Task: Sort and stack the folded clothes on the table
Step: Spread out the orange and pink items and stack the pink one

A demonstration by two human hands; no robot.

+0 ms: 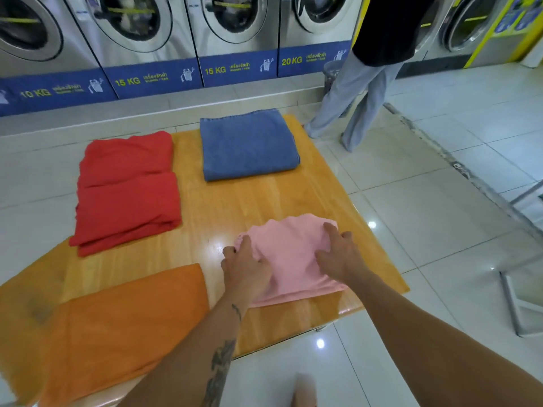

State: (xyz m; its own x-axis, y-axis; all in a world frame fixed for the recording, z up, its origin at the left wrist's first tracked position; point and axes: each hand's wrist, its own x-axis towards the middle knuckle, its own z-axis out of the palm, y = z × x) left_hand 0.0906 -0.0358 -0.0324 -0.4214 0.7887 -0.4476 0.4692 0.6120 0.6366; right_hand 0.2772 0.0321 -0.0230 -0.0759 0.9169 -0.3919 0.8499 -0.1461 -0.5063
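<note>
Low glossy yellow-wood bench (249, 207) with four folded items laid out, well apart from each other. Pale pink folded cotton top (289, 254) sits at the near right corner — both hands on it. Left hand (245, 270) lies on its left edge, grip curled, fingers bunching the cloth there; right hand (338, 255) lies flat on top, grip spread, palm down, pinching nothing. Red folded garment (126, 190) on the far left side, overhanging the bench edge; blue folded denim jeans (248, 145) at the far middle; orange folded cloth (123, 327) at the near left. Row of steel front-load washing machines (232, 33) behind, another person's grey-trousered legs (349, 98) standing on the white tiled floor (455, 201) at right.
</note>
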